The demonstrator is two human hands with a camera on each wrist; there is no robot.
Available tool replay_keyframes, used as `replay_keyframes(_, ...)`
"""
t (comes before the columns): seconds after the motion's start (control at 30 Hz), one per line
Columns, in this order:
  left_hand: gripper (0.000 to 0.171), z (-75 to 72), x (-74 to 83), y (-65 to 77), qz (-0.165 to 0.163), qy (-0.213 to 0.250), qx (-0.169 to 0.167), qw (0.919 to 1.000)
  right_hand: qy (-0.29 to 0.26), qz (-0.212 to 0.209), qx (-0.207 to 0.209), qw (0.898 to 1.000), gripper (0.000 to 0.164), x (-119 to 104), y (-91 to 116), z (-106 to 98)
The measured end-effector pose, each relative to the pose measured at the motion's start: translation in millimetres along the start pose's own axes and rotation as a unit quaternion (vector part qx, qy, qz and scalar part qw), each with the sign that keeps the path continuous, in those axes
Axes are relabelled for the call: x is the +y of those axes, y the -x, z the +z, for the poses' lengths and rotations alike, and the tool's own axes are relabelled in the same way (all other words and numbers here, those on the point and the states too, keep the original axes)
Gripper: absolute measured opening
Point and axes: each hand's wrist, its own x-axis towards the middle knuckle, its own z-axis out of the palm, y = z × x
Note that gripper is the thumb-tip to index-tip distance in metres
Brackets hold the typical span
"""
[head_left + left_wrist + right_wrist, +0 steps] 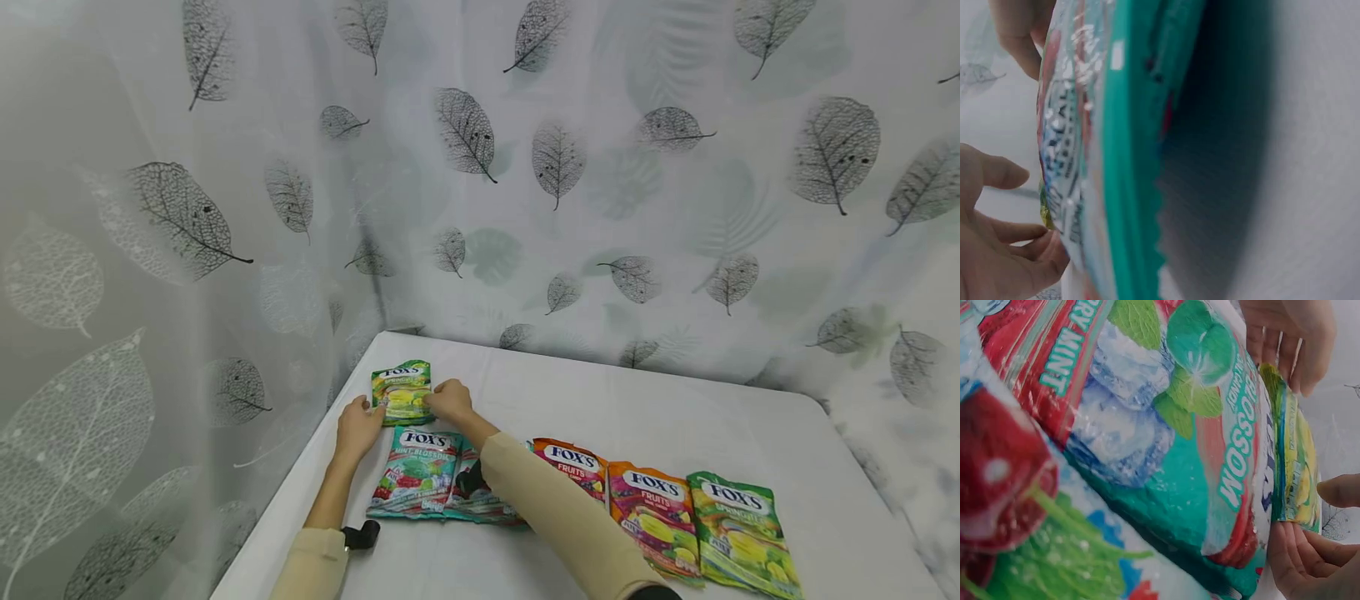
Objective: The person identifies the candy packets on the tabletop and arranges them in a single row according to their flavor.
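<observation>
A green and yellow Fox's candy bag [402, 392] lies at the far left of the table, with a hand at either side of it. At its left edge is my left hand [358, 431], thumb along the edge and fingertips low by the table. My right hand [453, 402] pinches the right edge; in the right wrist view its thumb is over the bag [1304, 469] and its fingers are beneath. Just in front lies a teal mint candy bag [415, 473], which hides most of the green bag in the left wrist view.
A second teal bag [480, 500] is partly covered by my right forearm. Rightward in the row come two orange and purple fruit candy bags [570, 462] [654, 517] and another green bag [742, 533]. Leaf-patterned curtains [555, 275] border the white table [600, 392] at the back and left.
</observation>
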Motion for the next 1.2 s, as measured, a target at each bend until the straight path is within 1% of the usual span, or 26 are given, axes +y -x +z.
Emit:
replay_keyframes(0.03, 0.063, 0.3, -0.5, -0.9, 0.000, 0.006, -0.002, 1.0000, -0.001, -0.001, -0.003, 1.000, 0.042, 0.5, -1.0, 1.0)
replay_keyframes(0.1, 0.059, 0.6, -1.9, -2.3, -0.004, 0.015, -0.005, 0.9999, -0.002, -0.002, 0.000, 1.000, 0.037, 1.7, -1.5, 2.5)
replay_keyframes(0.2, 0.054, -0.1, -3.1, -3.5, -0.013, 0.031, -0.010, 0.9994, 0.002, -0.004, 0.007, 1.000, 0.015, 3.6, -0.7, 3.5)
replay_keyframes(0.23, 0.053, -0.6, -3.3, -4.1, -0.015, 0.034, -0.012, 0.9992, 0.003, -0.005, 0.008, 1.000, 0.016, 4.0, -0.6, 3.6)
replay_keyframes(0.33, 0.052, -1.9, -3.8, -5.4, -0.021, 0.046, -0.016, 0.9986, 0.002, -0.009, 0.010, 1.000, 0.030, 5.9, -0.7, 4.3)
replay_keyframes(0.4, 0.051, -2.7, -4.5, -6.1, -0.026, 0.058, -0.020, 0.9978, -0.008, -0.010, 0.011, 1.000, 0.031, 7.4, -1.4, 5.0)
replay_keyframes(0.53, 0.050, -3.8, -5.5, -6.6, -0.037, 0.082, -0.023, 0.9957, -0.033, -0.010, 0.028, 0.999, 0.030, 10.1, -2.9, 6.9)
replay_keyframes(0.67, 0.050, -4.0, -5.9, -5.9, -0.043, 0.091, -0.023, 0.9946, -0.056, 0.001, 0.040, 0.998, 0.029, 11.6, -5.0, 9.2)
replay_keyframes(0.77, 0.050, -3.8, -5.7, -5.5, -0.048, 0.099, -0.017, 0.9937, -0.063, 0.007, 0.044, 0.997, 0.028, 11.8, -5.9, 10.5)
replay_keyframes(0.9, 0.049, -3.3, -6.7, -6.1, -0.051, 0.112, -0.008, 0.9924, -0.065, -0.001, 0.049, 0.997, 0.028, 11.0, -3.9, 10.8)
replay_keyframes(1.07, 0.048, -3.2, -8.1, -6.8, -0.048, 0.118, -0.005, 0.9919, -0.072, -0.005, 0.051, 0.996, 0.026, 9.2, -0.7, 9.5)
replay_keyframes(1.2, 0.049, -5.0, -6.2, -7.9, -0.048, 0.132, -0.002, 0.9901, -0.083, -0.007, 0.051, 0.995, 0.024, 5.7, 1.5, 6.6)
